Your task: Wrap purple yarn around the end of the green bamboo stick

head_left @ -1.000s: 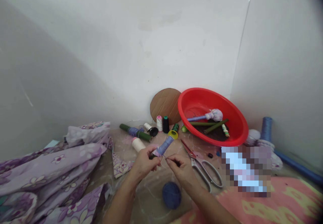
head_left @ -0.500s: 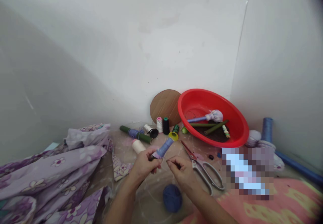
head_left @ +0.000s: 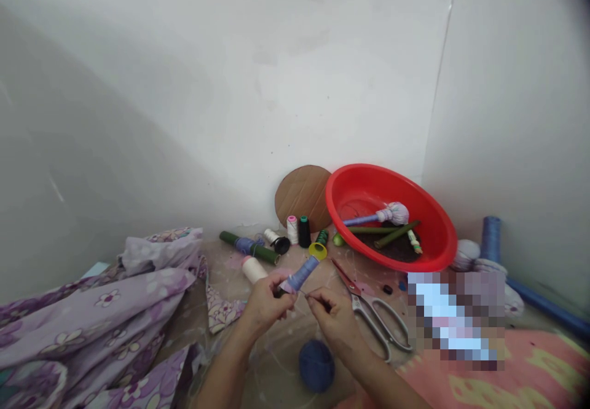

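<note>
My left hand (head_left: 270, 301) is closed round the lower end of a short stick wrapped in blue yarn (head_left: 304, 272), which tilts up to the right. A bit of pale floral cloth shows at the fingers. Close beside it, my right hand (head_left: 334, 317) is pinched, thumb against forefinger; whatever lies between the fingertips is too small to make out. Below and between the hands sits a ball of dark blue yarn (head_left: 316, 366). Scissors (head_left: 373, 310) with red blades and grey handles lie just right of my right hand.
Several thread spools stand or lie behind the hands, among them a black spool (head_left: 304, 232) and a white cone (head_left: 253, 269). A green stick (head_left: 271, 255) lies behind. A red basin (head_left: 442, 237) leans by a cardboard disc (head_left: 302, 197). Floral cloth (head_left: 115, 298) is heaped left.
Both hands stay almost in place, the right still pinched near the wrapped stick. The whole view has shifted very slightly.
</note>
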Demonstrator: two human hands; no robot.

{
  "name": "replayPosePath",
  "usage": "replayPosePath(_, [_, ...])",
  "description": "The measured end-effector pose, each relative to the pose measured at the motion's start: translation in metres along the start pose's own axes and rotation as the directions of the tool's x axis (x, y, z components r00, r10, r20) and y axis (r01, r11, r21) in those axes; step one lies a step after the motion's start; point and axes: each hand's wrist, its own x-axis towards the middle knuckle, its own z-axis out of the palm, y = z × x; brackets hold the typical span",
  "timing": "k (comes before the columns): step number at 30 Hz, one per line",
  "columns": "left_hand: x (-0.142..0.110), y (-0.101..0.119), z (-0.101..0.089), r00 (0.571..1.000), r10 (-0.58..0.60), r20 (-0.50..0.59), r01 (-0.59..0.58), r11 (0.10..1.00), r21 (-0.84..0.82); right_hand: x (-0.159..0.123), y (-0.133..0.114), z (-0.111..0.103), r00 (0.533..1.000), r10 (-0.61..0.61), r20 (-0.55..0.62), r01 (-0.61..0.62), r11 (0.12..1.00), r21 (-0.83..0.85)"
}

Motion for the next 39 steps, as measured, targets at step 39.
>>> replayPosePath(39, [-0.02, 0.02, 0.016, 0.998, 0.061, 0.036, -0.054, 0.324, 0.945, 0.005, -0.008, -0.011, 0.977, -0.212, 0.038, 0.215, 0.97, -0.111])
